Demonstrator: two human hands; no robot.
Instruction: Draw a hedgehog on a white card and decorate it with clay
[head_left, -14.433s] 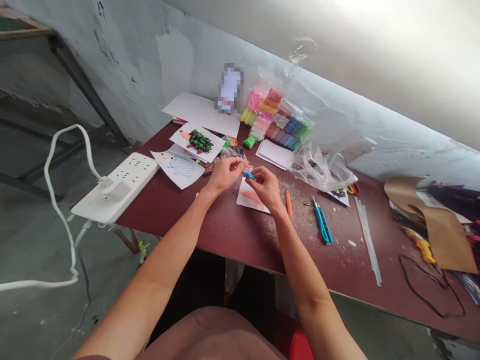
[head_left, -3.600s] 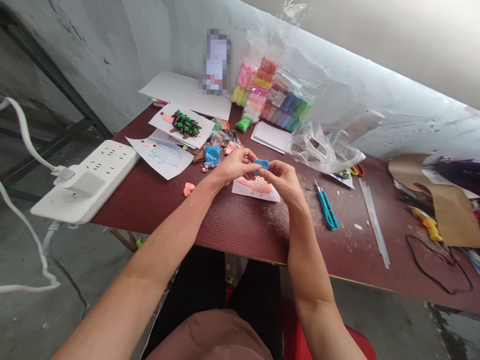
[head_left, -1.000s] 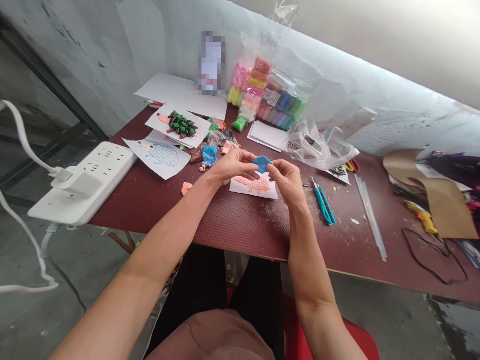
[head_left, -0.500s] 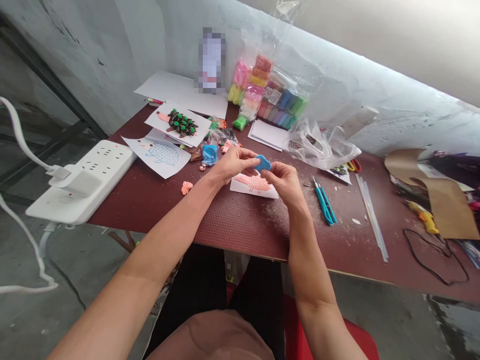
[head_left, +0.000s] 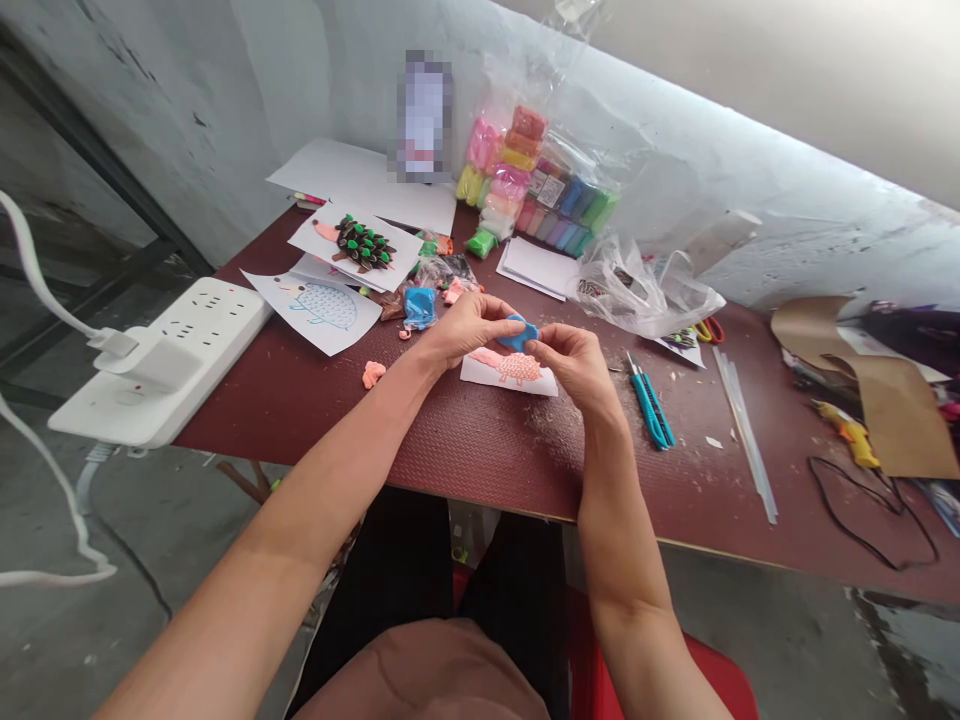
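Note:
Between my two hands is a flattened piece of blue modelling clay (head_left: 519, 333). The fingers and thumb of my left hand (head_left: 474, 330) pinch its left side. My right hand (head_left: 568, 358) grips its right edge between thumb and fingers. Under the hands lies a white card with an orange hedgehog drawing (head_left: 517, 370), partly hidden by them. To the left of my left hand rest a blue clay packet (head_left: 420, 307) and a lump of pink clay (head_left: 373, 374).
Further left are a blue hedgehog drawing (head_left: 322, 310), a seed-covered hedgehog card (head_left: 360, 245) and a power strip (head_left: 161, 365). Clay packs (head_left: 517, 180) stand at the back. Rightward lie a teal cutter (head_left: 651, 405), glue sticks (head_left: 745, 435) and a yellow glue gun (head_left: 847, 432).
The blue clay has shifted slightly left and tilted between my fingers. My right hand has turned a little; both hands keep their hold.

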